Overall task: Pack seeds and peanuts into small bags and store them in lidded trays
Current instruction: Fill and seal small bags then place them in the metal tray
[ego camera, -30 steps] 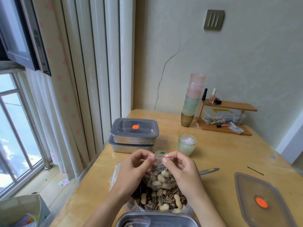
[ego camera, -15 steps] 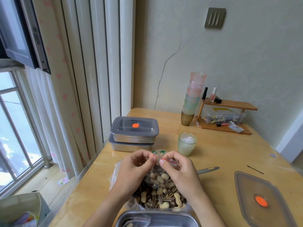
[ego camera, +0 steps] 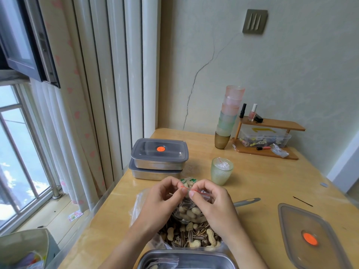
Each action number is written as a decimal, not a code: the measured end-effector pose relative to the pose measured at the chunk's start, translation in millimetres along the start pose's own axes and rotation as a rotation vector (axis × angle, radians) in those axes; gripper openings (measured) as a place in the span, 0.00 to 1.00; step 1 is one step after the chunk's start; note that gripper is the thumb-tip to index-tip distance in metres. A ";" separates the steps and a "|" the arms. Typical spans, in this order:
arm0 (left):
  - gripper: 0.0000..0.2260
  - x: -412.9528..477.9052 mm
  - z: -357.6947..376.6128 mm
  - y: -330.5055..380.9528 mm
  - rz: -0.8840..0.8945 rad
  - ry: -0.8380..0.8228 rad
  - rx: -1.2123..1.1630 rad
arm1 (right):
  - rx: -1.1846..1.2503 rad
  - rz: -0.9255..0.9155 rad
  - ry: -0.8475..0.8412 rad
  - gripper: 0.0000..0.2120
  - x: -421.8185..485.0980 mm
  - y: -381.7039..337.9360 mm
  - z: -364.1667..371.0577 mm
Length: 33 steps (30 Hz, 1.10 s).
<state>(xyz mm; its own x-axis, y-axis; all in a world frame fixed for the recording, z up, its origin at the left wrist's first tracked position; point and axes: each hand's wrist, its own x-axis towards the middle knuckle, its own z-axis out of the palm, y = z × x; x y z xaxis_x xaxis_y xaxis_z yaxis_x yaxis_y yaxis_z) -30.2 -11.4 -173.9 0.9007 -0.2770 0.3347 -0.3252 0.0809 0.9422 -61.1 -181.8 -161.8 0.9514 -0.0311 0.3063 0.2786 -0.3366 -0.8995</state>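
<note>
A small clear bag (ego camera: 189, 209) filled with peanuts and striped seeds hangs between my hands over a large open bag of the same mix (ego camera: 191, 236). My left hand (ego camera: 159, 200) and my right hand (ego camera: 211, 204) both pinch its red zip strip at the top, fingertips almost touching. An open steel tray (ego camera: 186, 259) with a small bag inside sits at the bottom edge. Its grey lid with an orange dot (ego camera: 308, 237) lies on the table to the right. Two lidded steel trays (ego camera: 159, 158) stand stacked at the back left.
A green cup (ego camera: 221, 173) with empty small bags stands behind my hands. A spoon handle (ego camera: 246, 201) pokes out right of the large bag. Stacked cups (ego camera: 229, 117) and a wooden shelf (ego camera: 268, 138) with small items sit by the wall. The table's left edge runs along the curtain.
My hands have lowered slightly and moved closer together along the zip strip of the small bag. Nothing else moved.
</note>
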 end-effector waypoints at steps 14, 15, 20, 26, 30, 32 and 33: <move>0.10 1.5 -0.6 -3.1 0.010 0.031 0.000 | 0.069 0.020 0.004 0.04 1.3 1.3 -1.4; 0.10 1.5 0.1 -3.3 0.010 0.024 -0.006 | 0.066 0.020 0.010 0.04 1.2 1.4 -1.4; 0.13 1.5 1.6 -3.2 0.024 0.005 0.002 | 0.007 0.015 0.031 0.05 0.5 3.8 0.1; 0.13 -0.6 1.3 -1.1 0.022 0.002 0.007 | -0.019 -0.003 0.030 0.06 0.1 2.1 0.1; 0.12 0.4 1.1 -1.5 0.027 0.025 0.030 | -0.001 -0.006 0.013 0.06 -0.4 1.1 -1.5; 0.11 0.5 0.2 -2.8 0.023 0.053 0.022 | 0.034 -0.016 0.006 0.03 -0.3 1.8 -1.8; 0.10 0.5 -0.1 -2.9 0.020 0.061 0.013 | 0.056 -0.019 0.010 0.01 -0.1 2.3 -1.7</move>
<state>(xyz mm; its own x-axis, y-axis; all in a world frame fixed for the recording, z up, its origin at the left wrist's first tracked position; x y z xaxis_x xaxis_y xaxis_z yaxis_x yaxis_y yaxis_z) -28.8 -11.7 -176.4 0.9097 -0.2169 0.3541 -0.3466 0.0733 0.9352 -60.8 -184.1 -163.3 0.9448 -0.0346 0.3258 0.3032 -0.2844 -0.9095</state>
